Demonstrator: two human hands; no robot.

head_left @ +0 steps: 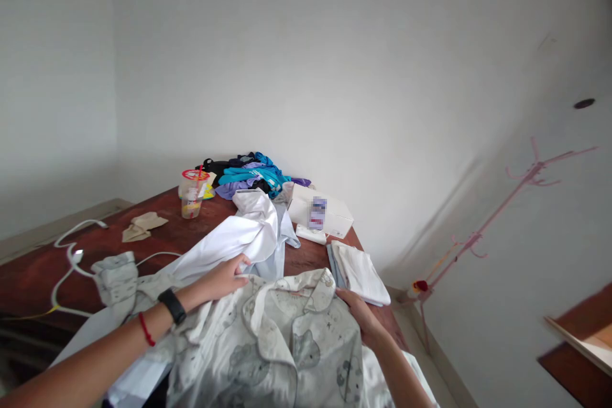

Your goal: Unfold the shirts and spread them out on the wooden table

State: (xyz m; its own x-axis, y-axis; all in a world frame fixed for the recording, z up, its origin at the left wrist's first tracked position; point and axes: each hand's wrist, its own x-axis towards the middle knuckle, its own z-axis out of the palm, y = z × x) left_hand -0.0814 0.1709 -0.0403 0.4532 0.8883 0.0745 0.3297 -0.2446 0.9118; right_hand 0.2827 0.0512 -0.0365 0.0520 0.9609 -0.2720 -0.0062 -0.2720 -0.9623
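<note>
The shirt (268,363) lay between my left hand (231,277) and right hand (359,315), collar (322,290) toward the counter's (167,204) far edge; whether either pinched it, I couldn't tell.

– your pale, grey-patterned collared shirt (282,338) looks like smooth cloth with a faint sheen.
– and your red-brown table (174,236) looks like semi-glossy wood, your clear, red-rimmed cup (192,197) like smooth plastic.
</note>
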